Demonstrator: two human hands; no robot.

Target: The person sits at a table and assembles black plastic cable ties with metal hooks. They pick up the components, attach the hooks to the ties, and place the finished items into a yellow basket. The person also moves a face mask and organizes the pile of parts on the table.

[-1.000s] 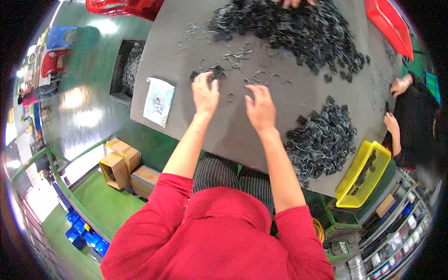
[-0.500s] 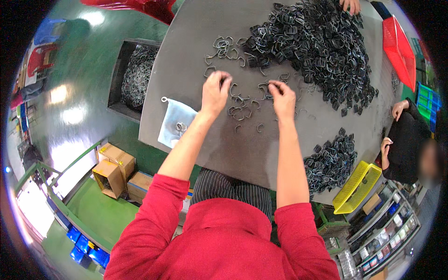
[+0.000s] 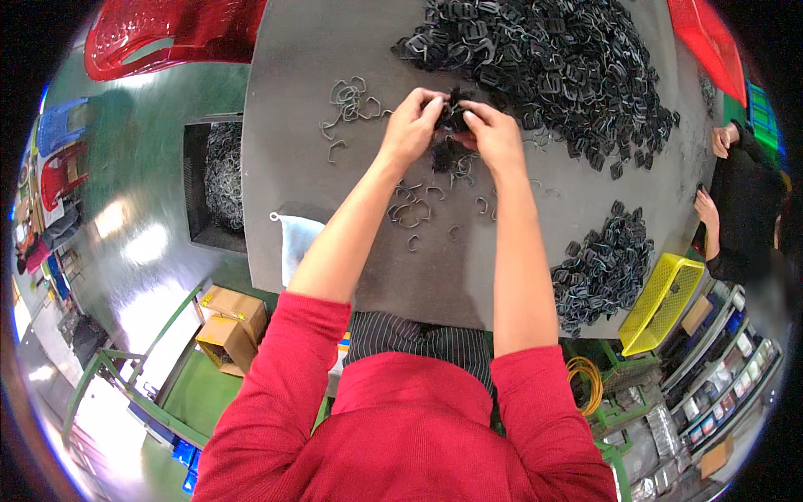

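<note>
Near the close edge of a big heap of black plastic buckles (image 3: pixel 535 75) with metal wire pieces, my two hands are raised over the grey table. My left hand (image 3: pixel 412 127) and my right hand (image 3: pixel 497 140) are closed from either side on a small clump of black buckles (image 3: pixel 452 110). More black pieces (image 3: pixel 446 156) are just below the fingers. Bent metal wire rings (image 3: pixel 410 209) lie scattered on the table under my wrists. Another group of loose wire rings (image 3: pixel 351 102) is left of my left hand.
A smaller heap of black buckles (image 3: pixel 606 263) is at the right, beside a yellow basket (image 3: pixel 661 305). A light blue cloth (image 3: pixel 297 243) lies by my left forearm. Left of the table is a dark bin of metal pieces (image 3: pixel 222 180). At far right is a co-worker's hand (image 3: pixel 707 209).
My hands have come together from apart and now grip a clump of black buckles. The view has shifted, and more of the red chair shows at upper left.
</note>
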